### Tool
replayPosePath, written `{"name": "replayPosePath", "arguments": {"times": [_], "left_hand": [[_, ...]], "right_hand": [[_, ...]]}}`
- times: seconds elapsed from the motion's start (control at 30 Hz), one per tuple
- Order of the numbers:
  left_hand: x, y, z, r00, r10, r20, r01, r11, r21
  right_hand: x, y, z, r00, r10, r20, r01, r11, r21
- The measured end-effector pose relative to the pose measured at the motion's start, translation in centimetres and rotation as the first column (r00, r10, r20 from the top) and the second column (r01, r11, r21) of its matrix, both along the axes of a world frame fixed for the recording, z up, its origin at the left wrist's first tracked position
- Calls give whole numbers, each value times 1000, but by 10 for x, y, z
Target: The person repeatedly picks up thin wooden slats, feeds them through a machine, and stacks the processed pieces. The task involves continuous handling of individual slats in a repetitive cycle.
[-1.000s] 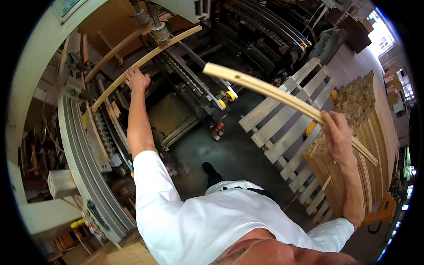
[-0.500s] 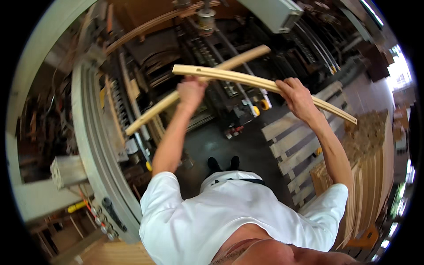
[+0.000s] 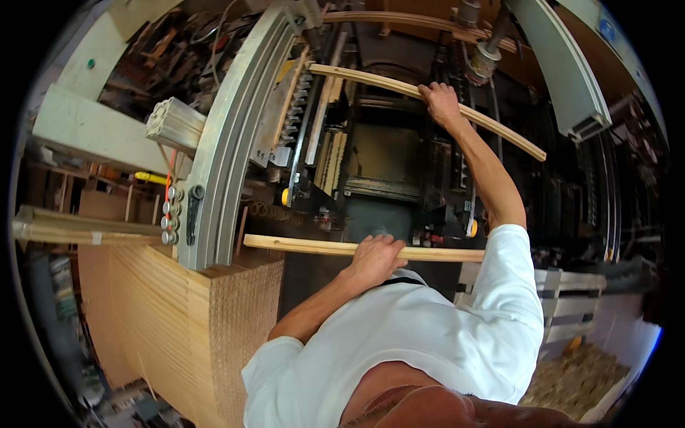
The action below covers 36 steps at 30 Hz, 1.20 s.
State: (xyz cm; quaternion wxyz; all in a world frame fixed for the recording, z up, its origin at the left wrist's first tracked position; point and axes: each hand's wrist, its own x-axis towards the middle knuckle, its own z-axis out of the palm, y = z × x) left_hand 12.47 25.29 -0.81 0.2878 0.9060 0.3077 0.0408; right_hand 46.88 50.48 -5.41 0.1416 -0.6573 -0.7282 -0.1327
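A pale wooden strip [image 3: 303, 245] lies crosswise close to my waist, and my left hand [image 3: 378, 258] is closed around it from above near its middle. Farther out, my right arm is stretched forward over the machine. There my right hand [image 3: 441, 105] grips a second long wooden strip [image 3: 499, 128], which slants from the far left down to the right. Below that strip is the machine's dark bed [image 3: 385, 153] with metal rails on both sides. Whether the far strip touches the machine, I cannot tell.
A grey metal beam [image 3: 232, 143] runs along the left of the machine, with a row of round knobs [image 3: 170, 214] at its near end. A big stack of wooden pieces [image 3: 185, 314] stands at the lower left. Slatted pallet boards [image 3: 567, 307] lie at the right.
My view has turned left. My left hand has drawn its strip back toward my waist, while my right hand has carried the other strip out over the machine. The two strips no longer cross.
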Motion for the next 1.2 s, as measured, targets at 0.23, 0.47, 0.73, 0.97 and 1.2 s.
{"name": "replayPosePath", "arguments": {"times": [0.23, 0.47, 0.73, 0.97, 1.2], "left_hand": [[-12, -29, 29, 978, 193, -76, -195, 981, -23], [-5, -46, 27, 955, 288, -65, -293, 953, -79], [4, -48, 25, 952, 298, -64, -302, 952, -50], [-6, -46, 70, 941, 322, -106, -323, 946, 9], [-71, -66, 143, 858, 481, -181, -480, 876, 51]], "right_hand": [[33, 64, -11, 975, -147, 169, 125, 983, 135], [35, 87, -5, 976, -78, 204, 52, 990, 128], [23, 93, -6, 989, -40, 145, 18, 988, 151], [20, 96, -4, 992, -66, 103, 56, 993, 100], [23, 97, -9, 991, -103, 91, 95, 992, 87]]}}
